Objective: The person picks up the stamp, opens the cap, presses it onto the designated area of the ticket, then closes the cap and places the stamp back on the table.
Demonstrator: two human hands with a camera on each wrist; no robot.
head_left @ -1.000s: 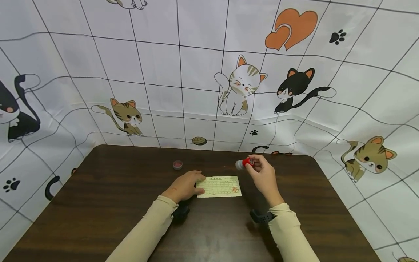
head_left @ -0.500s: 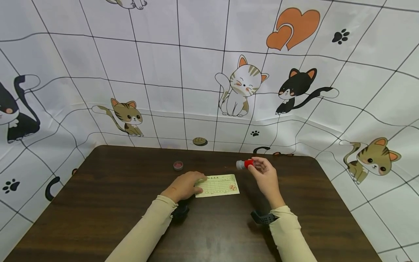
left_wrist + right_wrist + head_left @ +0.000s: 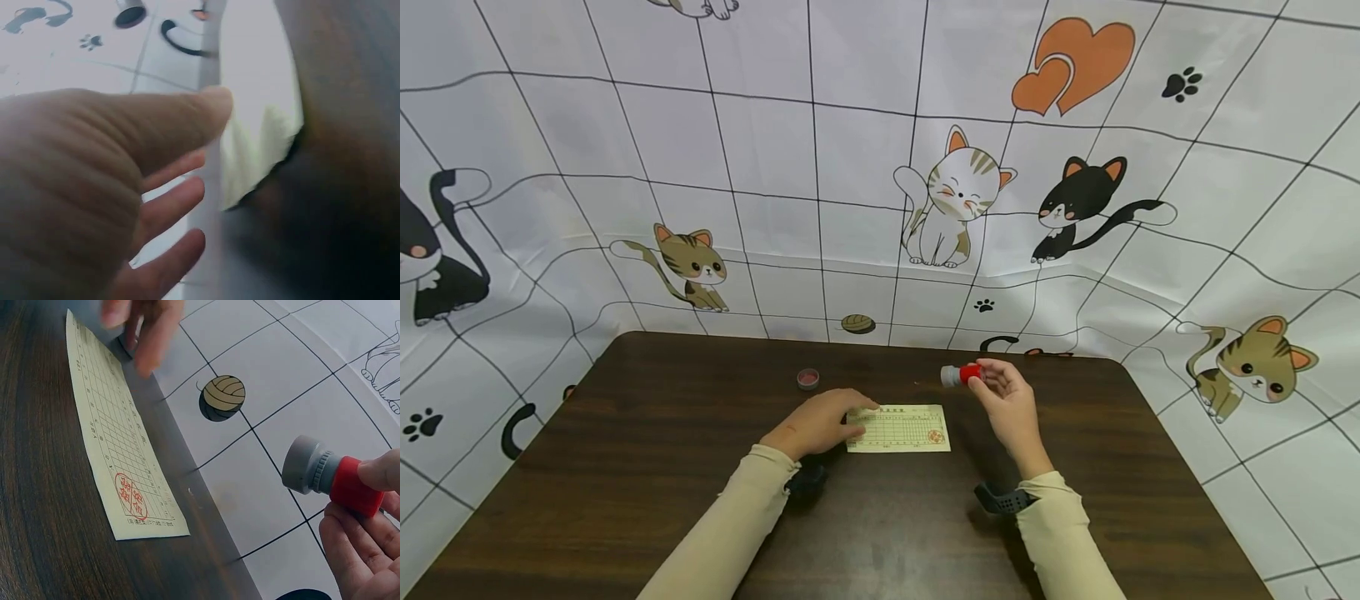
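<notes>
A pale yellow printed slip lies flat on the dark wooden table. It bears a round red stamp mark near one corner. My left hand is at the slip's left end, fingers overlapping it in the head view. In the left wrist view its thumb and fingers are spread apart, with nothing pinched between them. To the right, my right hand holds a red and grey stamp sideways above the table, pinched between thumb and fingers. The stamp's grey end points left.
A small round container with a reddish inside sits behind the left hand. The table ends at a white sheet printed with cats and grid lines. Black straps are on the wrists.
The slip has turned slightly and lies straighter again. My left hand has shifted a little left. My right hand has tipped the stamp nearer level since one second ago.
</notes>
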